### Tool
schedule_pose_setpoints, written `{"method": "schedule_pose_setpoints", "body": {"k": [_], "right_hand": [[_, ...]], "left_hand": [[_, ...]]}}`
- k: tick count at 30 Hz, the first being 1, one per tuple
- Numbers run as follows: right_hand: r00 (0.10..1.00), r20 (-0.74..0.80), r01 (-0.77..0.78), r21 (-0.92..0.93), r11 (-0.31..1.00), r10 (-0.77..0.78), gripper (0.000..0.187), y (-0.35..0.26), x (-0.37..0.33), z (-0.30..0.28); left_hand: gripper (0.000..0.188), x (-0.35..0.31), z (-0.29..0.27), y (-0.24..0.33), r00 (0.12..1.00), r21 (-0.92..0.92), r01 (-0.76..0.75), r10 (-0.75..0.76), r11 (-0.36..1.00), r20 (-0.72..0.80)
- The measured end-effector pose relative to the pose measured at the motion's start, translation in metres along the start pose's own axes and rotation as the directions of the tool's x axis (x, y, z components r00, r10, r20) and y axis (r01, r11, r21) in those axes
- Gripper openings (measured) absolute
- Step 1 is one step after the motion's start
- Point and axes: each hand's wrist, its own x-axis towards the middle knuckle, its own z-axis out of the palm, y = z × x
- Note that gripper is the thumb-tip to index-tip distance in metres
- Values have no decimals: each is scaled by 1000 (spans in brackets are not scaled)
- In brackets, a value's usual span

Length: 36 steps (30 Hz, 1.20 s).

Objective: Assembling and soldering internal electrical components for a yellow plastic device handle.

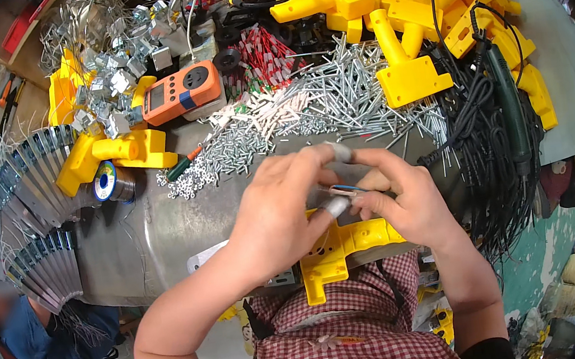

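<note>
My right hand (406,196) pinches a thin blue wire (348,188) between thumb and fingers. My left hand (276,206) meets it from the other side, thumb and forefinger curled in close to the wire's end; what lies between them is too small to make out. Whitish wraps cover some of my fingertips. Below both hands, at the bench's near edge, lies an open yellow plastic housing half (364,237), its handle pointing right. A flat metal plate (203,257) shows partly beside my left wrist.
Behind my hands spread piles of screws (356,94), nuts (190,181) and pale sleeves (268,113). An orange meter (182,95), solder spool (112,182) and green-handled screwdriver (180,167) stand left. Yellow housings (409,80) and black cables (484,153) crowd the right. Another person (50,334) sits lower left.
</note>
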Motion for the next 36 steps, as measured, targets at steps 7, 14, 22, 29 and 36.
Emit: {"method": "schedule_pose_setpoints", "body": {"k": [7, 14, 22, 29, 36], "right_hand": [[979, -36, 191, -204, 960, -203, 21, -1, -3, 4], [938, 10, 337, -273, 901, -347, 8, 10, -1, -1], [992, 103, -62, -52, 997, 67, 13, 0, 16, 26], [1000, 19, 21, -80, 997, -20, 18, 11, 32, 55], [999, 39, -1, -117, 993, 6, 18, 11, 32, 65]], "left_hand": [[20, -2, -13, -1, 991, 218, -113, 126, 969, -47], [28, -17, -21, 24, 949, 444, -231, 302, 866, -94], [40, -93, 28, 25, 976, 568, -17, -109, 823, 188], [26, -111, 20, 14, 947, 40, 266, -253, 963, -197], [20, -116, 10, -4, 920, 94, 290, -250, 952, -301]]}}
